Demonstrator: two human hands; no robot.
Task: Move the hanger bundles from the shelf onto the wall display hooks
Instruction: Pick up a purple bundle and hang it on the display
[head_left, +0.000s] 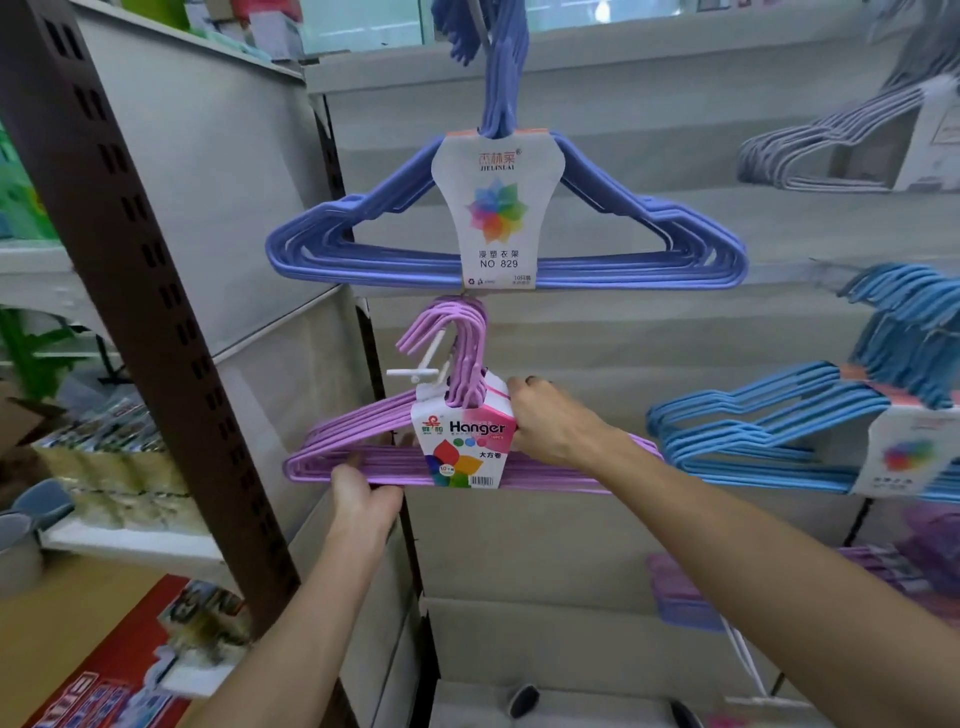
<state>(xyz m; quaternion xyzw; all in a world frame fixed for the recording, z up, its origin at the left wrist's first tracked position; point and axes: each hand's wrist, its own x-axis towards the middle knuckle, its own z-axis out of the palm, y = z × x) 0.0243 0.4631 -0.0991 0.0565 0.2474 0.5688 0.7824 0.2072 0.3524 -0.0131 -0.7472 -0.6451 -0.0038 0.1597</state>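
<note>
Lilac hanger bundle (363, 457), gripped by left hand (363, 491) and right hand (550, 426), looped a white display hook (415, 371); tilting risked unhooking.

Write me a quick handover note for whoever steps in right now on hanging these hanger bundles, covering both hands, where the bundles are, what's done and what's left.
Left hand: grips the bottom bars of the purple hanger bundle from below, left of its label.
Right hand: holds the same bundle beside the label, near the neck.
The bundle's hooks are looped over the white display hook; both hands are on it, so I cannot tell whether it hangs free.
Done: the blue-violet bundle hangs above; light blue bundles hang to the right.
Left: check the purple bundle is seated, let go, then fetch any remaining bundles; the source shelf is not clearly in view.
</note>
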